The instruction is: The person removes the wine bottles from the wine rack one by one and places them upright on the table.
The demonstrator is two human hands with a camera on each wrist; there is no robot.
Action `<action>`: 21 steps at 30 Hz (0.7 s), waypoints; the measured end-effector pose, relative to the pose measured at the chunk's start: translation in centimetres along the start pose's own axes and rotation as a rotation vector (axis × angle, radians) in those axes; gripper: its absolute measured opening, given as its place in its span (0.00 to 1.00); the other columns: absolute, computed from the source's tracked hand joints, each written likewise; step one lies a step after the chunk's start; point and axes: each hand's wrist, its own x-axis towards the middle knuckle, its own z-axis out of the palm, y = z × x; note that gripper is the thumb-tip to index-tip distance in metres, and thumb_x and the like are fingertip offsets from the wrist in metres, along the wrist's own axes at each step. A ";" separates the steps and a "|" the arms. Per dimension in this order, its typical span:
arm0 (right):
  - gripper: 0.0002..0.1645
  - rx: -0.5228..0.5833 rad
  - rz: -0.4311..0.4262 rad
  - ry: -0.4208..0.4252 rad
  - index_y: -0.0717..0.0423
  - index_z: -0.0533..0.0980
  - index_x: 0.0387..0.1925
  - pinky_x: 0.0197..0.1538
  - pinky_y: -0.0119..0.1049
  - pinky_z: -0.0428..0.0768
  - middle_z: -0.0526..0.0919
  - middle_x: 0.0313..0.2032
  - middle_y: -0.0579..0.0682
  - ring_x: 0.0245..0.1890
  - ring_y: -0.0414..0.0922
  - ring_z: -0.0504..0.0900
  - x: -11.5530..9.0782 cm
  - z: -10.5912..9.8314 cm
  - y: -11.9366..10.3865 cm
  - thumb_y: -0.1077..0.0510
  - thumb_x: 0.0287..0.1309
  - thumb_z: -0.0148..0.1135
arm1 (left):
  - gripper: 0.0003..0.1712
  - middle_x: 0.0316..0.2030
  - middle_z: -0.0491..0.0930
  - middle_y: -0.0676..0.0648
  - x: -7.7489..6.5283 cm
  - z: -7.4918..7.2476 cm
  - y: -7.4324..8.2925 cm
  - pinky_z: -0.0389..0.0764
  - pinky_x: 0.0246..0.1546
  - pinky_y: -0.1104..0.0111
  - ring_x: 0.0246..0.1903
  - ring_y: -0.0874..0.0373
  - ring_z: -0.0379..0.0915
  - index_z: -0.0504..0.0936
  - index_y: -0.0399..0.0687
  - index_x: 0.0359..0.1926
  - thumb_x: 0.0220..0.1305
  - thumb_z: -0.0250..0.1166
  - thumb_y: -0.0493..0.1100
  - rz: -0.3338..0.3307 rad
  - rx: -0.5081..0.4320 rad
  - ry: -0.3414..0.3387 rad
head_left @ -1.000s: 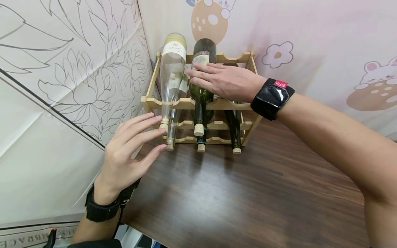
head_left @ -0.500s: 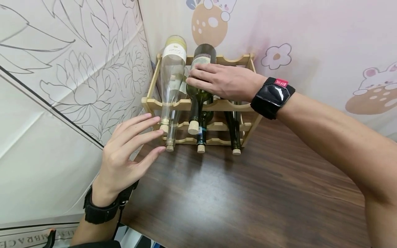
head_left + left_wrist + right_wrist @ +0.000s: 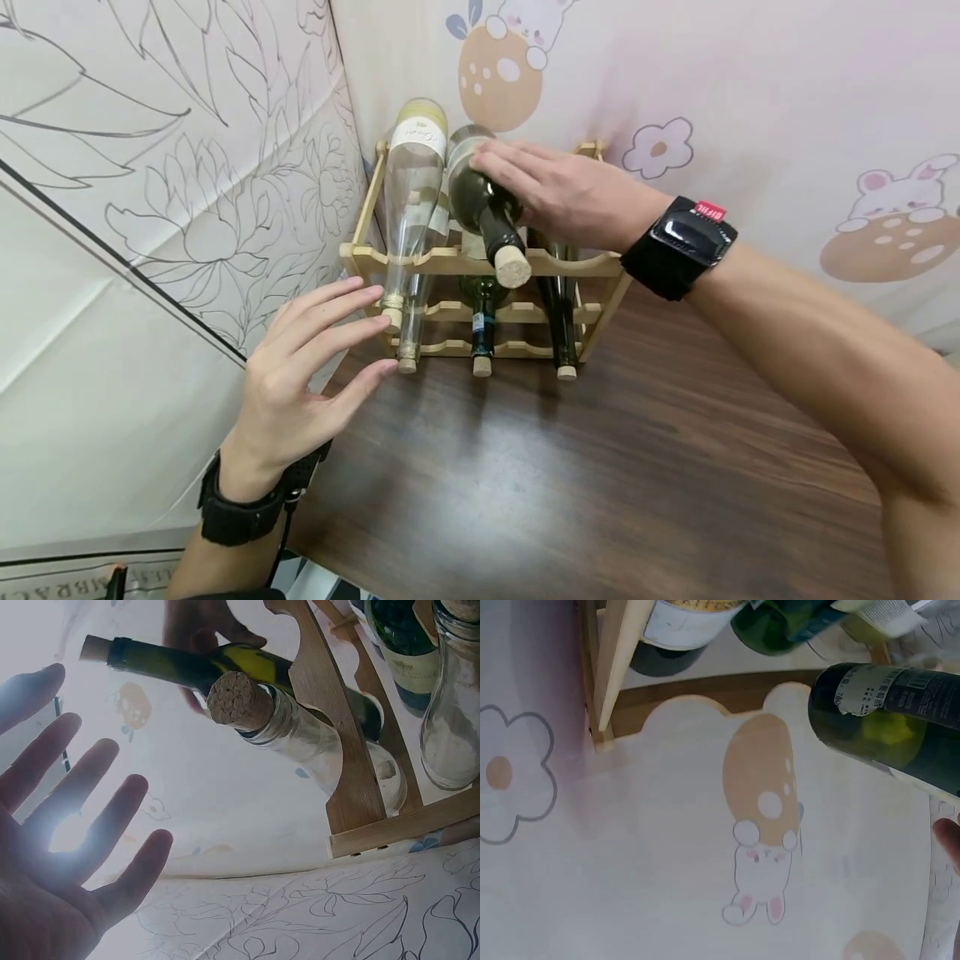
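Observation:
My right hand [image 3: 573, 196] grips a corked dark green wine bottle [image 3: 475, 200] by its body, over the top tier of a wooden wine rack [image 3: 442, 262]. Its cork tilts toward me, raised above the front rail. In the right wrist view, the labelled base of this green bottle [image 3: 900, 705] shows with one fingertip [image 3: 949, 838] beside it. A corked clear bottle [image 3: 414, 179] lies in the top left slot. Just left of its cork, my left hand [image 3: 307, 371] is held with fingers spread, holding nothing; the left wrist view shows the same spread hand [image 3: 75, 847].
Lower in the rack lie a clear bottle [image 3: 410, 333], a green bottle [image 3: 483, 321] and a dark bottle [image 3: 557, 308], corks forward. The rack stands on a dark wooden table [image 3: 600, 467], close to a patterned back wall [image 3: 750, 100] and a left wall [image 3: 187, 292] with flower drawings.
The right hand has lifted the green bottle from the top tier; its cork end swung left, then up and right. The left hand has stayed nearly still.

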 end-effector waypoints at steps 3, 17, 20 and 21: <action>0.45 0.030 0.012 0.070 0.73 0.61 0.75 0.73 0.59 0.80 0.71 0.71 0.72 0.68 0.68 0.76 -0.1 -1.4 -0.1 0.75 0.57 0.69 | 0.21 0.52 0.89 0.34 0.2 0.1 -0.1 0.79 0.72 0.61 0.61 0.42 0.82 0.91 0.36 0.47 0.71 0.71 0.53 -0.002 -0.011 0.011; 0.40 0.104 0.248 0.293 0.62 0.66 0.74 0.68 0.43 0.82 0.79 0.68 0.64 0.53 0.60 0.82 -5.2 -7.8 -4.2 0.60 0.65 0.71 | 0.23 0.56 0.87 0.37 2.7 1.9 -0.3 0.81 0.70 0.61 0.60 0.43 0.82 0.88 0.37 0.51 0.71 0.72 0.53 -0.003 -0.100 0.034; 0.40 0.113 0.325 0.389 0.61 0.70 0.73 0.68 0.25 0.79 0.82 0.66 0.58 0.53 0.50 0.85 -6.7 -8.3 -5.6 0.52 0.64 0.72 | 0.22 0.57 0.87 0.37 3.3 2.5 0.1 0.81 0.69 0.62 0.60 0.43 0.82 0.88 0.37 0.52 0.71 0.72 0.52 0.007 -0.134 0.035; 0.40 0.130 0.346 0.400 0.60 0.72 0.72 0.63 0.21 0.78 0.84 0.64 0.57 0.50 0.45 0.84 -7.0 -8.6 -6.1 0.53 0.61 0.73 | 0.22 0.57 0.87 0.37 3.6 2.8 0.2 0.81 0.69 0.61 0.60 0.43 0.82 0.88 0.37 0.52 0.70 0.72 0.51 0.012 -0.148 0.036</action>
